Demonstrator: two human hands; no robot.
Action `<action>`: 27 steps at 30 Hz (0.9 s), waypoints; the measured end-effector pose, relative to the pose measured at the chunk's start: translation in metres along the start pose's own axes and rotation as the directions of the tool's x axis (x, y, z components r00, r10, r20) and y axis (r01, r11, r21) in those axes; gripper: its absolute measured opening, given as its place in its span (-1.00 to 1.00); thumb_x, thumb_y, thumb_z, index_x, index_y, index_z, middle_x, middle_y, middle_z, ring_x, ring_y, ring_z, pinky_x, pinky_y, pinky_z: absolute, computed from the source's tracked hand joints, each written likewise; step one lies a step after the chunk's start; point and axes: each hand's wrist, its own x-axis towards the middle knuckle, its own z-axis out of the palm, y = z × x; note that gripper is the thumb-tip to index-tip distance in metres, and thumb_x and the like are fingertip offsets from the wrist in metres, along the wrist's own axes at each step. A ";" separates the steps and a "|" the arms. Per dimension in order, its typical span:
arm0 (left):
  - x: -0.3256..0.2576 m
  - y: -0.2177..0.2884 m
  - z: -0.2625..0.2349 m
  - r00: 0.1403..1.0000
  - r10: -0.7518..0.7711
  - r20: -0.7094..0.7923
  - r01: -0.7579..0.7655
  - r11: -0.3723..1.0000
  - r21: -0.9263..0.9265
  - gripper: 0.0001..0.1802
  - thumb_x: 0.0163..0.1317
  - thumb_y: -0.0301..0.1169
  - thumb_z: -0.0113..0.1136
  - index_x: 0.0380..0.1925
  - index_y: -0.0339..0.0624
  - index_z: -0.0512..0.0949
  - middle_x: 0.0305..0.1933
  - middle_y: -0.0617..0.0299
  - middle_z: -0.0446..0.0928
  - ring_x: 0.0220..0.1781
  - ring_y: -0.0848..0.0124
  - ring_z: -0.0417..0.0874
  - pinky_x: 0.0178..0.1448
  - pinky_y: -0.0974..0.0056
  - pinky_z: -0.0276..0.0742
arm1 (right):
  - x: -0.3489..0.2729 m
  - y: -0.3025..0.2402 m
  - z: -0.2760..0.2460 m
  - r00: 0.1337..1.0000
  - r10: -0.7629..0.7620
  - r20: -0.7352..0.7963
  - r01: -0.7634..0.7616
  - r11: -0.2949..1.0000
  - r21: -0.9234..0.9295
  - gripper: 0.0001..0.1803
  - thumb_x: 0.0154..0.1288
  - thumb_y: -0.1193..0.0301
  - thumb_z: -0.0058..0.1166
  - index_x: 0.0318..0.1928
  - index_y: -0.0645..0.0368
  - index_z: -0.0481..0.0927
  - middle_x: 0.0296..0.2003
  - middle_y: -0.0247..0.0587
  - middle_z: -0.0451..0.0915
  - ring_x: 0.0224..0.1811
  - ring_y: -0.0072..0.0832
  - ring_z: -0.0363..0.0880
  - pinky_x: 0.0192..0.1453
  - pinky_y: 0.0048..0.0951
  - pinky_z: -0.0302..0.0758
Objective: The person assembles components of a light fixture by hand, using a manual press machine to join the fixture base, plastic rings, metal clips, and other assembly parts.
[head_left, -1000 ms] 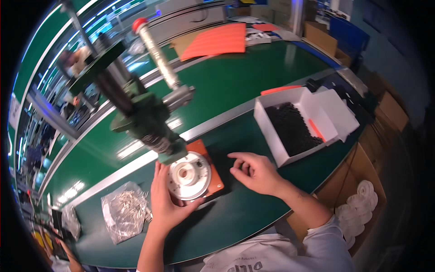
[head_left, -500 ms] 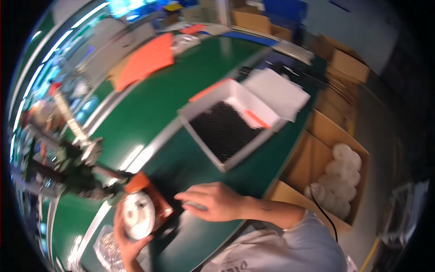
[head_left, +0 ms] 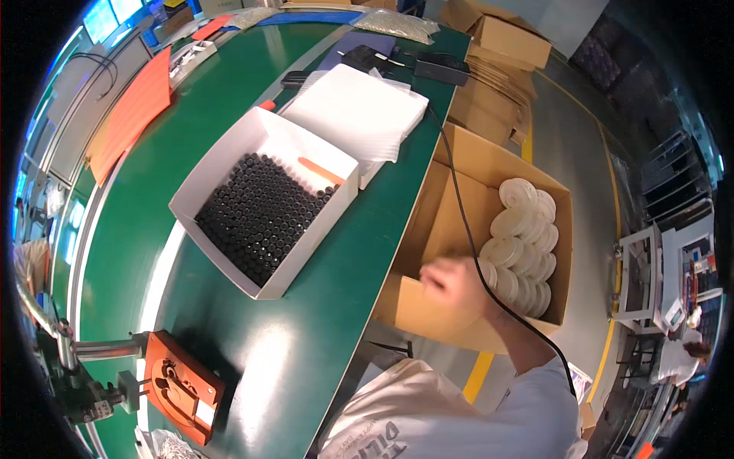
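Observation:
My right hand (head_left: 456, 284) is over the near side of a cardboard carton (head_left: 436, 310), left of a stack of white round plastic discs (head_left: 518, 243). Motion smears its fingers, so I cannot tell whether they hold anything. My left hand is out of the picture. At the lower left of the green table, an orange fixture block (head_left: 183, 389) with a shaped recess lies bare, with no white disc on it. A metal arm with a dark clamp (head_left: 115, 394) stands beside the block.
A white box (head_left: 317, 237) of black round caps (head_left: 264, 214) stands mid-table, with white foam sheets (head_left: 355, 107) behind it. A black cable (head_left: 459, 183) hangs across the carton. Flattened cardboard (head_left: 493, 84) lies beyond. A plastic bag (head_left: 172, 444) sits below the fixture.
The view has swung right. My right hand has gone from beside the fixture to the carton. My left hand and the white disc it held at the fixture are no longer visible.

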 end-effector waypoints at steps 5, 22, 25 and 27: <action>0.056 -0.075 -0.062 0.979 -0.189 -0.079 0.199 0.968 0.151 0.13 0.18 0.31 0.45 0.47 -0.40 0.43 0.52 -0.13 0.47 0.55 0.11 0.48 0.62 -0.05 0.31 | -0.045 0.130 -0.003 0.624 0.693 0.361 -0.412 0.685 -0.601 -0.67 0.19 0.19 0.28 -0.22 0.21 0.80 -0.30 0.02 0.79 -0.16 0.02 0.81 0.00 0.00 0.71; 0.153 -0.054 -0.004 0.938 -0.144 -0.314 0.323 0.691 0.647 -0.07 0.46 0.06 0.25 0.59 -0.36 0.23 0.69 -0.41 0.08 0.75 -0.19 0.08 0.73 0.01 0.09 | -0.069 0.121 -0.002 0.793 0.608 0.036 -0.603 0.792 -0.094 -0.78 0.22 0.45 0.40 -0.21 0.33 0.68 -0.25 0.08 0.75 -0.30 0.00 0.73 -0.20 -0.13 0.61; 0.098 -0.014 -0.007 0.927 -0.013 -0.374 0.236 0.795 0.558 -0.18 0.45 0.08 0.32 0.50 -0.27 0.44 0.69 -0.32 0.14 0.74 -0.11 0.14 0.72 -0.05 0.13 | -0.076 0.137 -0.020 0.810 0.582 -0.072 -0.576 0.812 0.089 -0.67 0.32 0.51 0.35 0.08 0.31 0.73 -0.09 -0.03 0.81 -0.34 -0.34 0.76 -0.25 -0.33 0.61; 0.052 0.016 0.001 0.910 0.156 -0.385 0.085 0.837 0.541 -0.31 0.51 -0.02 0.28 0.47 -0.20 0.49 0.68 -0.22 0.22 0.68 -0.07 0.30 0.64 -0.05 0.26 | -0.069 0.127 -0.039 0.638 0.765 0.094 -0.667 0.487 0.564 -0.71 0.43 0.49 0.25 0.10 0.33 0.74 -0.04 -0.14 0.81 -0.24 -0.48 0.76 -0.16 -0.34 0.65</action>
